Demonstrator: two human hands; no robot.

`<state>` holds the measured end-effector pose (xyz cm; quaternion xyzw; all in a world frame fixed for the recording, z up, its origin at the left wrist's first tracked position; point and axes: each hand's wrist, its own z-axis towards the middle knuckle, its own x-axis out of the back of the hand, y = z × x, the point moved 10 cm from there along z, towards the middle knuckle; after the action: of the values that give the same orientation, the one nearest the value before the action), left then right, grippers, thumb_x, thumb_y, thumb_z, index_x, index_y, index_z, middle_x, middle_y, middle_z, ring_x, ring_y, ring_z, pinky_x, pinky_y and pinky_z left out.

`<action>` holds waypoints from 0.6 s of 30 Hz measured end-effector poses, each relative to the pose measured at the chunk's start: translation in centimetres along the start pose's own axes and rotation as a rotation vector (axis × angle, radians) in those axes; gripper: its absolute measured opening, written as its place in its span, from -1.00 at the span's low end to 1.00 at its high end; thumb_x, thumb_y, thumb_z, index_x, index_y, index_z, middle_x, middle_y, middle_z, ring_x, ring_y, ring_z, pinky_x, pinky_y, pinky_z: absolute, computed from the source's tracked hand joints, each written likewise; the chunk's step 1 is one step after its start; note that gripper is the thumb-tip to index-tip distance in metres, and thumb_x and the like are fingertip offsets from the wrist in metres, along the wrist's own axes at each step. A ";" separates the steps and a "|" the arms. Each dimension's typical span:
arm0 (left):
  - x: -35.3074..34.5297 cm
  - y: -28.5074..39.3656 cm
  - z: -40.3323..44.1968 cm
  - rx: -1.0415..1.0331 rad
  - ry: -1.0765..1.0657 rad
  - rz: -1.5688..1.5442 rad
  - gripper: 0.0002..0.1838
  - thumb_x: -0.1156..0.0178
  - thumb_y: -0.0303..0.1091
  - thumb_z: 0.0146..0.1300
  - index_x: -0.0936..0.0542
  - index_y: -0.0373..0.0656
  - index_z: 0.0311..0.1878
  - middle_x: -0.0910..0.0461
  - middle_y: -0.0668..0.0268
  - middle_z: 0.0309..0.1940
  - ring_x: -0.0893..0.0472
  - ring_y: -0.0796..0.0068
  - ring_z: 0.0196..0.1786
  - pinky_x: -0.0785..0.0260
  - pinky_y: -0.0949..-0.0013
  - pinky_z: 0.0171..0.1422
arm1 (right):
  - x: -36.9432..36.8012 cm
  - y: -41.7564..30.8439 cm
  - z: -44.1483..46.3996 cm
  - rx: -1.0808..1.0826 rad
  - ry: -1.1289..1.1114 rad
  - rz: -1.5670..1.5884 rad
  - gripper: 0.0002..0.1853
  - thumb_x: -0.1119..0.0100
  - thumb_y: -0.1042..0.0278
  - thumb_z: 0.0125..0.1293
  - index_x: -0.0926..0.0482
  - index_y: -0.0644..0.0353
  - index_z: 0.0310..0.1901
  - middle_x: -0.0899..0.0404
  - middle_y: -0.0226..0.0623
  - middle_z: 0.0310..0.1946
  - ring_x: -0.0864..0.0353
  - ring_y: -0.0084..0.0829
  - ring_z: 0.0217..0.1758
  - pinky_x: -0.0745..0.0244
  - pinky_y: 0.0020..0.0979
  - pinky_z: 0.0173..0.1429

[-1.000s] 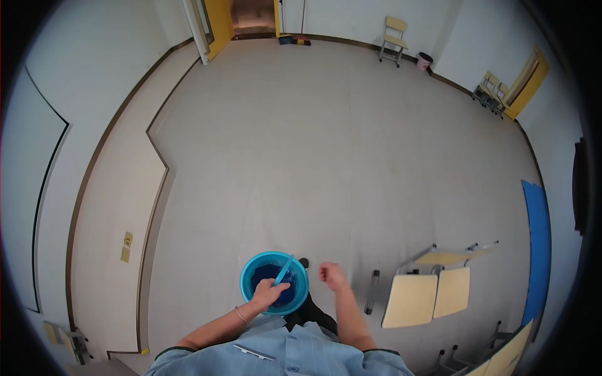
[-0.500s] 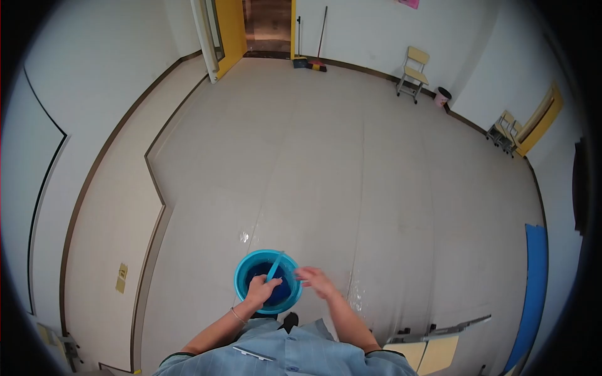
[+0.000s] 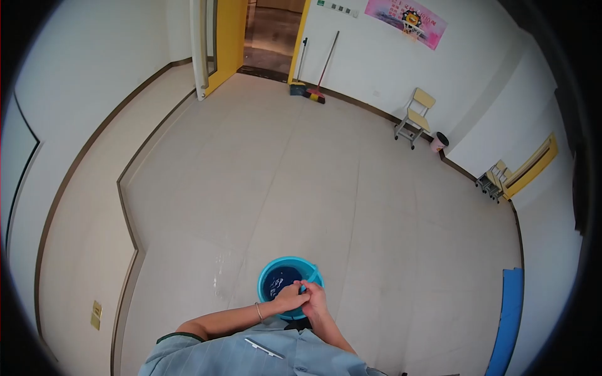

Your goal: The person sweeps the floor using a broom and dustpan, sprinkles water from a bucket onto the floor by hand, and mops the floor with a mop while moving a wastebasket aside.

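Note:
A turquoise bucket (image 3: 263, 285) with dark blue liquid inside is just in front of my body. Its light blue strap handle (image 3: 313, 274) rises over the right part of the opening. My left hand (image 3: 291, 298) is closed around the handle, with a bracelet on the wrist. Against it, my right hand (image 3: 315, 297) is closed on the same handle, and the fingers of both hands meet. The part of the handle inside my hands is hidden.
Wet marks (image 3: 217, 272) show on the grey floor left of the bucket. A raised platform edge (image 3: 127, 219) runs along the left. By the open yellow door (image 3: 229, 44) lean a broom (image 3: 315, 95) and a dustpan (image 3: 297, 89). A chair (image 3: 414, 118) and a bin (image 3: 438, 142) stand at the back right.
My right hand, apart from the handle before, has closed on it beside my left hand. The handle has shifted to the bucket's right side. The view has tilted up and turned.

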<state>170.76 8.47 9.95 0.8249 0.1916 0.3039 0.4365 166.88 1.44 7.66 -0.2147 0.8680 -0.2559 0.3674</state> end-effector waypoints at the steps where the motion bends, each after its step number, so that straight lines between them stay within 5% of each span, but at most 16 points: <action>1: 1.0 1.3 2.4 -0.026 -0.040 0.049 -0.40 -0.02 0.02 0.05 -0.47 -0.45 -0.14 -0.56 -0.16 -0.30 -0.58 -0.06 -0.16 -0.39 0.09 -0.10 | -1.1 -1.5 2.5 0.016 -0.006 0.020 -0.86 -0.13 0.49 0.14 -0.47 0.38 -0.29 -0.56 -0.09 -0.31 -0.56 -0.27 -0.17 -0.46 -0.30 -0.04; 4: 4.1 2.0 11.2 -0.117 0.027 0.108 -0.43 0.00 0.02 0.07 -0.48 -0.45 -0.22 -0.57 -0.12 -0.38 -0.60 -0.02 -0.24 -0.41 0.10 -0.17 | -3.4 -5.0 10.1 0.033 -0.020 0.063 -0.85 -0.12 0.52 0.13 -0.46 0.39 -0.28 -0.56 -0.10 -0.32 -0.55 -0.29 -0.21 -0.46 -0.31 -0.05; 6: 6.2 2.2 16.9 -0.018 -0.133 0.096 -0.39 0.06 0.08 0.12 -0.51 -0.45 -0.29 -0.58 -0.13 -0.37 -0.61 0.01 -0.23 -0.43 0.09 -0.17 | -5.2 -6.7 14.7 -0.007 0.012 0.054 -0.86 -0.12 0.51 0.11 -0.46 0.40 -0.31 -0.55 -0.12 -0.35 -0.55 -0.28 -0.23 -0.46 -0.30 -0.07; 12: 17.4 6.7 28.6 -0.092 -0.241 0.409 -0.28 0.03 0.20 0.14 -0.48 -0.36 0.02 -0.58 -0.08 -0.17 -0.58 -0.03 -0.10 -0.40 0.08 0.01 | -10.1 -11.9 33.5 -0.113 0.087 -0.002 -0.88 -0.19 0.46 0.05 -0.48 0.31 -0.42 -0.50 -0.23 -0.52 -0.52 -0.33 -0.46 -0.44 -0.33 -0.33; 14: 24.2 5.5 32.4 -0.180 0.070 0.408 -0.28 -0.05 0.20 0.13 -0.48 -0.35 0.05 -0.60 0.01 -0.15 -0.60 0.06 -0.09 -0.42 0.16 0.03 | -11.3 -14.9 37.9 -0.177 0.178 -0.078 -0.90 -0.14 0.42 0.07 -0.45 0.20 -0.39 -0.43 -0.30 -0.53 -0.43 -0.38 -0.50 -0.39 -0.33 -0.32; 16: 31.6 3.0 35.4 0.014 0.060 0.064 -0.30 -0.17 0.17 0.08 -0.50 -0.35 0.01 -0.60 -0.01 -0.16 -0.60 0.10 -0.08 -0.43 0.23 0.01 | -11.5 -18.1 43.4 -0.175 0.236 -0.154 -0.92 -0.12 0.41 0.08 -0.44 0.17 -0.39 -0.40 -0.32 -0.56 -0.39 -0.41 -0.56 -0.37 -0.31 -0.38; 18: 38.5 -3.5 38.0 0.080 0.167 -0.377 -0.45 -0.21 0.00 0.15 -0.53 -0.34 -0.03 -0.64 0.08 -0.25 -0.64 0.36 -0.21 -0.48 0.31 -0.14 | -12.5 -20.8 49.3 -0.158 0.254 -0.211 -0.91 -0.11 0.40 0.08 -0.43 0.16 -0.39 -0.38 -0.32 -0.57 -0.36 -0.40 -0.59 -0.34 -0.29 -0.45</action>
<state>224.57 9.86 3.36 0.7631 0.3901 0.2761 0.4350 215.57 -21.77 -2.73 -0.2986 0.8975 -0.2490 0.2080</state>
